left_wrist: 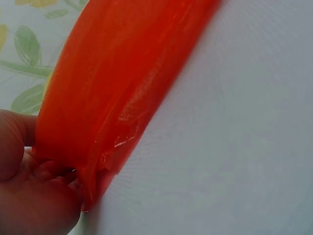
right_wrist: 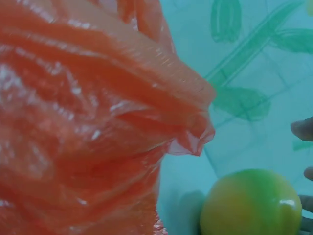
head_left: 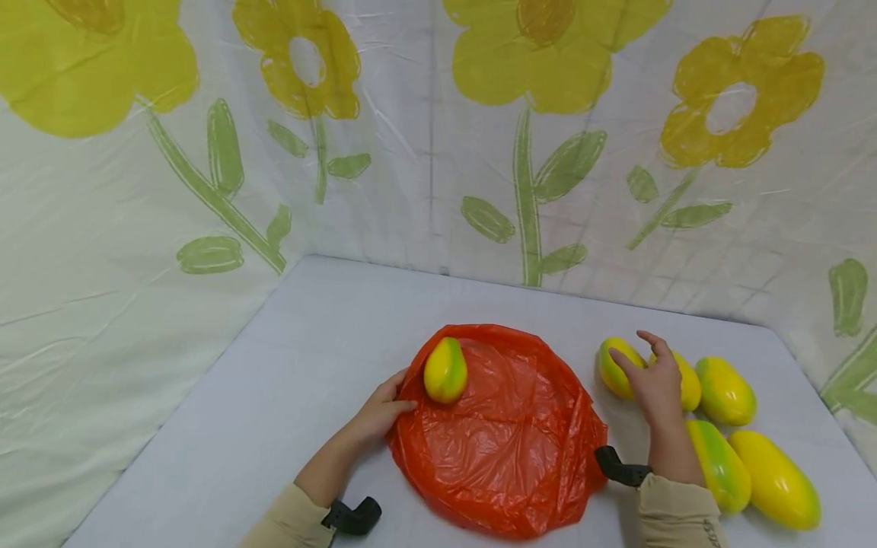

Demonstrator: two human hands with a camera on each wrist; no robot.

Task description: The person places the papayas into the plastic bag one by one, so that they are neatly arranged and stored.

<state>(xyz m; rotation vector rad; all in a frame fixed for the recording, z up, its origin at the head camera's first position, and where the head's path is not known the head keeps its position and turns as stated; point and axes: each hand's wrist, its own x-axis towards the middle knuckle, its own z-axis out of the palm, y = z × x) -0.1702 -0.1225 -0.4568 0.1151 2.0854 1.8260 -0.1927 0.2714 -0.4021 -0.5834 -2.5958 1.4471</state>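
Note:
A red plastic bag lies spread wide on the table, its mouth facing up. Inside, near its left rim, sits one yellow-green mango. My left hand pinches the bag's left edge, thumb on the inner side; the left wrist view shows the red plastic rising from that grip. Over on the right, my right hand hovers above the mangoes with thumb and fingers spread apart, holding nothing. Closest to it is a mango, partly behind the thumb. In the right wrist view, a mango is beside the fingertips.
Several more mangoes lie right of the bag, among them a back one and a large front one. The white table ends at a flower-printed curtain. A black wrist mount sits on each forearm.

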